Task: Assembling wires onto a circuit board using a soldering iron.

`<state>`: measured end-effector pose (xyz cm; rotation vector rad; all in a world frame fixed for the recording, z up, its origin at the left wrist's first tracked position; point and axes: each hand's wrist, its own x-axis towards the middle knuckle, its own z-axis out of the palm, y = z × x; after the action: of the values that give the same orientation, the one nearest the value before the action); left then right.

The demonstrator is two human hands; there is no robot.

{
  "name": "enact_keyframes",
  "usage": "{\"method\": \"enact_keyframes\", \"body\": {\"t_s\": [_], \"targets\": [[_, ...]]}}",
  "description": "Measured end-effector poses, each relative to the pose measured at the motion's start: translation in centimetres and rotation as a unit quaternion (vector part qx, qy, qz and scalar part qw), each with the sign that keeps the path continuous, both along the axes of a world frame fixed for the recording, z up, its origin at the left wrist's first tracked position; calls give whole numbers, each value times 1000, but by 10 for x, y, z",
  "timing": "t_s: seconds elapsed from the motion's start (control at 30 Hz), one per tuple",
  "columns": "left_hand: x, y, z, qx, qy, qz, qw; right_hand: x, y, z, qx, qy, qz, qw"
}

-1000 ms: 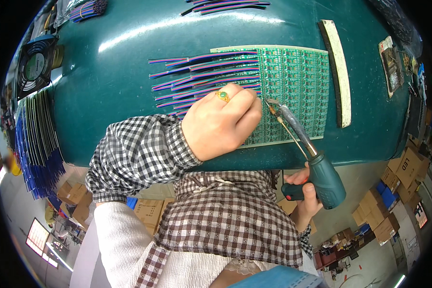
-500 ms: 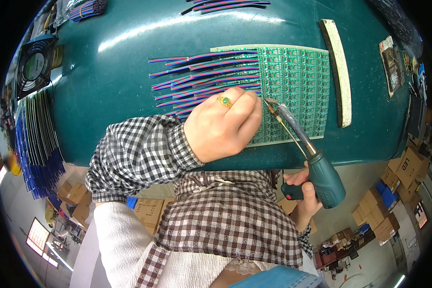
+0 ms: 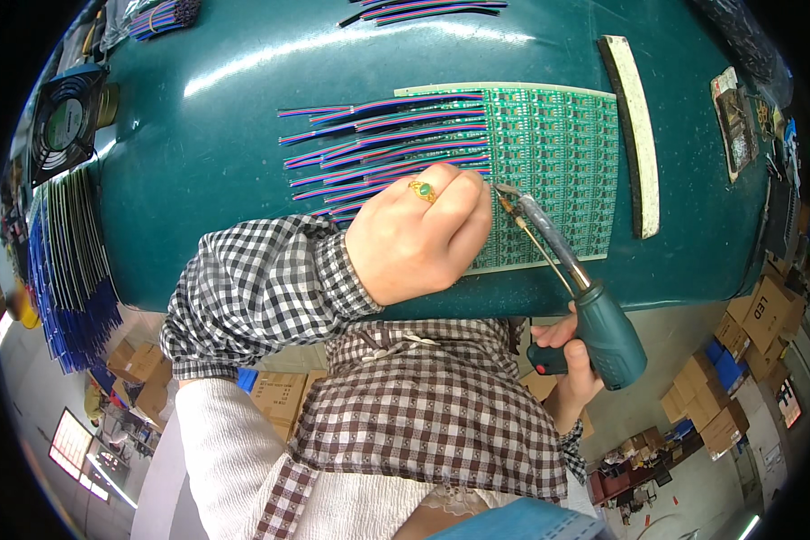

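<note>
Head view: over the lower left of the circuit panel [image 3: 553,171], the left hand [image 3: 423,234] is bunched beside wires [image 3: 423,121], fingertips hidden; below the panel, the right hand [image 3: 571,355] clasps a soldering gun [image 3: 607,337]. Apparently soldering wires; next calls for a steady tip.

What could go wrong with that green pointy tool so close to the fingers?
The soldering gun in the right hand has its tip close to the left hand; if it is hot, a small slip might burn a finger.

The multicoloured wires lie close together, so the left hand could nudge one out of line.

The circuit board panel is packed with tiny parts, so a wandering tip might damage one.
</note>
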<state>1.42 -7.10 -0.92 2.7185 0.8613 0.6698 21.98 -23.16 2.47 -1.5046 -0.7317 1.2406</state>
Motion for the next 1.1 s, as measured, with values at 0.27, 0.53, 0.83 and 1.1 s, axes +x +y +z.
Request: {"method": "enact_keyframes", "body": {"t_s": [0.27,0.53,0.83,1.1], "targets": [[1,-1,0,-4,2,7,1000,0,1,2,14,-19,-14,1000],[0,1,1,5,10,1,1000,1,0,3,-7,-19,-13,1000],[-1,2,1,9,6,-10,1000,2,-5,0,-2,-7,-10,1000],[0,1,-2,15,-8,-12,1000,2,-4,0,-8,2,-11,1000]]}}
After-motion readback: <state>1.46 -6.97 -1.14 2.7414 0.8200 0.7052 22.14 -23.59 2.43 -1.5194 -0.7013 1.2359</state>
